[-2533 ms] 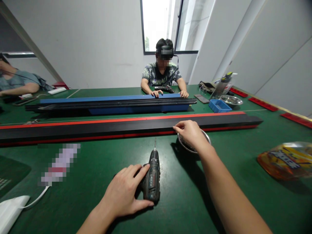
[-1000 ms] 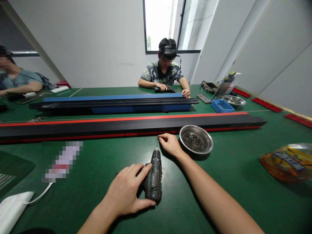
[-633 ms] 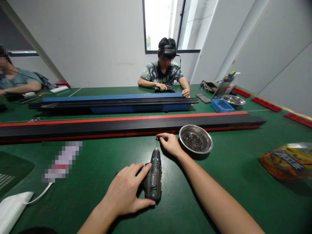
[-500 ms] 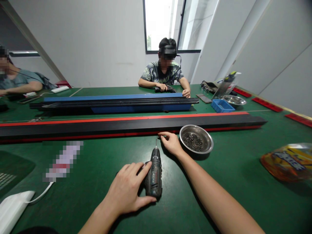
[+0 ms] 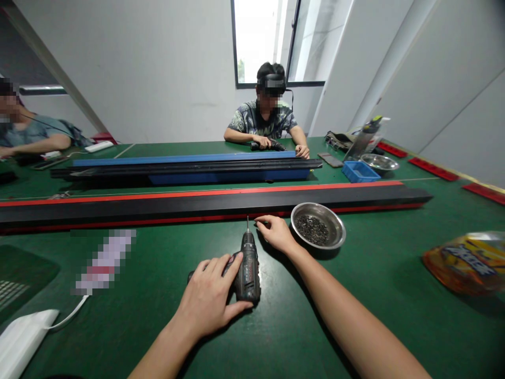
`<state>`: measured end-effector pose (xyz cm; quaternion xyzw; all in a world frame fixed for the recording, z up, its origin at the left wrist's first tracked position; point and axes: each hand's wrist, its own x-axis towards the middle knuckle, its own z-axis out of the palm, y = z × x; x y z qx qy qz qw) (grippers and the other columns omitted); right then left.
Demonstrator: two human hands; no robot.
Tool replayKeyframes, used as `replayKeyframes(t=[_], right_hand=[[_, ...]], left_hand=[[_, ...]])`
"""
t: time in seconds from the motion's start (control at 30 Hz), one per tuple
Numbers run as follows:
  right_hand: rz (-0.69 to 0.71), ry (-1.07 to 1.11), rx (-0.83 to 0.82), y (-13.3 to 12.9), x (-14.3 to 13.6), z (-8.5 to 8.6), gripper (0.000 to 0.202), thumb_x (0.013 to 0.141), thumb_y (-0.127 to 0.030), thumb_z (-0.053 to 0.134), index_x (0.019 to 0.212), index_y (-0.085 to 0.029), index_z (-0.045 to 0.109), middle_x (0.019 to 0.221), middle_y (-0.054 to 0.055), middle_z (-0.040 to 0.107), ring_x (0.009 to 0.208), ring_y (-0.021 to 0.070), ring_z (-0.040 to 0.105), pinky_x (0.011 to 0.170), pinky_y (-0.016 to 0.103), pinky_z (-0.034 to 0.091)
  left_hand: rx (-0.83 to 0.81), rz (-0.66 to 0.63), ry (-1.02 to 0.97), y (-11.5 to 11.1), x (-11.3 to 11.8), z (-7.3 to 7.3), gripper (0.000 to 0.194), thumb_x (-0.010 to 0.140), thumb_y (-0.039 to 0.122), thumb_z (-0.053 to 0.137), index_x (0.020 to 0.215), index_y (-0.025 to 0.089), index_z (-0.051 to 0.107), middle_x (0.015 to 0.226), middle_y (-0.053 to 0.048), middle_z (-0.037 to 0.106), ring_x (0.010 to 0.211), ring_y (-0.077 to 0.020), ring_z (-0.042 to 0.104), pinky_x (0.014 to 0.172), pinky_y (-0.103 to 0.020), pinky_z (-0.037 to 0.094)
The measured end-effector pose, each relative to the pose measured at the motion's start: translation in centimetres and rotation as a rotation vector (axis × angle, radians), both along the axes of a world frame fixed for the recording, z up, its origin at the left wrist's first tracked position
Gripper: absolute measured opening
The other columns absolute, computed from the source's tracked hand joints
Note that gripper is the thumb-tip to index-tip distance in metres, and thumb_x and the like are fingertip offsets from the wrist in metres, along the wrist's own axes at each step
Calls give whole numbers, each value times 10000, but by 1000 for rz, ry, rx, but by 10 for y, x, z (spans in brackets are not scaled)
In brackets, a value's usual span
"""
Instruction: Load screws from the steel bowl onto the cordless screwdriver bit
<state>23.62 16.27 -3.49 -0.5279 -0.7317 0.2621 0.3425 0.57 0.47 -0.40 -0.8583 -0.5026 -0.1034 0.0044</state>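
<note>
My left hand (image 5: 209, 292) is closed around a black cordless drill (image 5: 248, 271), which lies on its side on the table. Its thin bit points away from me, the tip close to the front edge of a long black-and-red bar (image 5: 189, 201). Just right of that tip, my right hand (image 5: 276, 232) pinches a small dark screw (image 5: 256, 220), mostly covered by the fingertips. Beside this hand stands a steel bowl (image 5: 338, 231) with many small dark screws (image 5: 311, 229) in it.
Beyond the bar lie blue and black strips (image 5: 189, 166). Across the table a person (image 5: 262, 118) holds another drill; a second person (image 5: 35, 134) sits far left. An orange-and-yellow packet (image 5: 467, 263) is at right, a blue tray (image 5: 360, 171) farther back, a white power strip (image 5: 27, 337) at left.
My left hand has pushed the drill forward and slightly left, bringing the bit's tip nearer the bar. My right hand has stayed almost in place, still pinching.
</note>
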Motion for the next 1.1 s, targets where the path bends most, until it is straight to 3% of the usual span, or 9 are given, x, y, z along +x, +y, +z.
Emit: replayKeyframes(t=[0.1,0.3,0.5,0.63,0.8,1.03,1.1], right_hand=[[55,-84,-55,-2,-1,14,235,962,-247,607,1045,-197,821,1109,81,806,1028,249,754,924,311,542],[135,-230,-150,-13,3,53,360,1008,-342,538,791,-200,787,781,62,787,728,229,726,706,283,505],[56,-286,-231,-13,44,91,403,982,-498,604,807,-185,790,676,63,738,681,225,690,682,273,495],[-112,-501,-230,-9,81,108,447,1031,-449,507,796,-184,781,818,119,775,794,253,720,714,282,467],[-212,-601,-249,2,109,105,382,1036,-337,455,938,-179,789,1029,148,790,893,253,731,745,274,473],[-374,-749,-417,9,121,77,250,942,-309,609,1017,-176,807,1007,174,782,858,263,747,730,304,514],[-365,-766,-461,9,122,72,212,910,-307,663,1006,-183,807,996,168,780,864,260,746,730,302,522]], left_hand=[[-27,-9,4,1,-1,1,962,847,707,727,1588,187,400,1424,-169,599,1224,-353,586,1036,-511,460],[-45,-25,-7,4,-2,3,963,855,739,699,1586,190,396,1377,-155,631,1163,-341,603,1017,-516,470],[-37,0,-43,4,-2,1,971,811,739,745,1565,216,429,1396,-159,616,1174,-351,614,988,-509,504],[-41,8,-59,1,-3,0,987,780,677,812,1565,216,430,1409,-167,608,1201,-359,617,1006,-509,517],[-35,-12,-68,-3,-6,-2,1015,763,684,823,1573,223,421,1389,-168,623,1170,-358,640,983,-504,544],[-43,-31,-70,-4,-7,-1,1048,732,704,835,1565,215,430,1376,-170,633,1153,-364,648,969,-511,558],[-37,-32,-76,-4,-7,-1,1041,735,713,828,1562,219,434,1375,-168,636,1150,-363,650,967,-510,560]])
